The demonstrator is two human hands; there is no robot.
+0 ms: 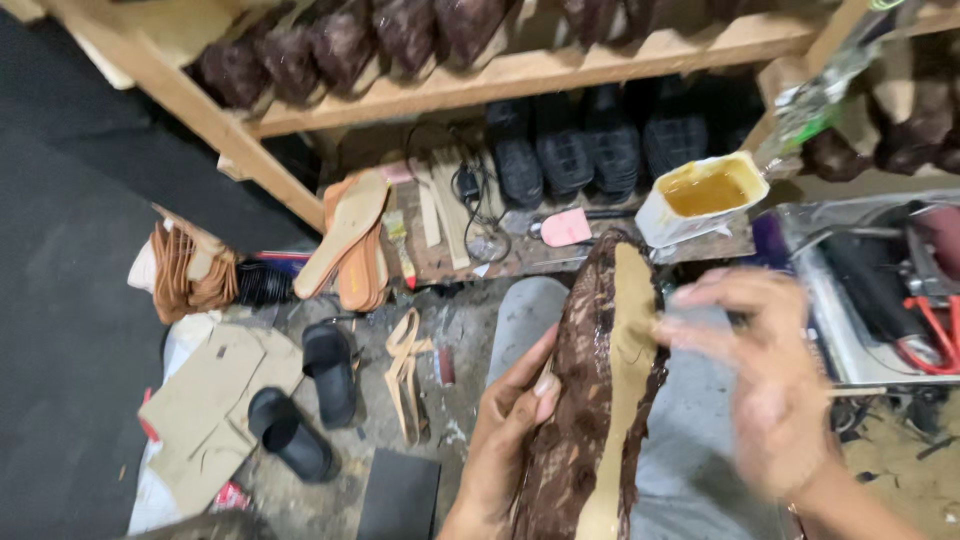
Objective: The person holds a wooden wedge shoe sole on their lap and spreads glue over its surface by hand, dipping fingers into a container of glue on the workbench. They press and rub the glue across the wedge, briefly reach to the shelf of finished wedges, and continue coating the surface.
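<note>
Two bare hands work on one brown lace-covered shoe (585, 400), which stands on end over the person's lap, its pale tan insole (625, 370) turned upward toward us. We see the left hand (505, 440) wrapped around the shoe's left side, its grip closed on the lace with the thumb pressed against the edge. The right hand (760, 380) is blurred; its fingers (690, 300) are spread and touch the insole's right edge, and we cannot tell whether that grip clasps anything.

Just beyond the shoe runs a low wooden desk (500, 262). Near its right end sits a white rectangular tub (705, 195) holding amber glue, tilted, its outer wall smeared. A small pink scraper (565, 228) lies just left of the tub. Toward the left end, tan sandal soles (350, 240) are stacked, with a brush (400, 245) and wooden strips (440, 210) beside them. Black ridged outsoles (590, 150) stand in a row at the back edge.

A slanting wooden shelf (520, 75) above carries more dark lace shoes (340, 45). On the floor to the left lie two black slippers (310, 400), cardboard cut-outs (215, 400) and a bundle of brown straps (185, 270).
</note>
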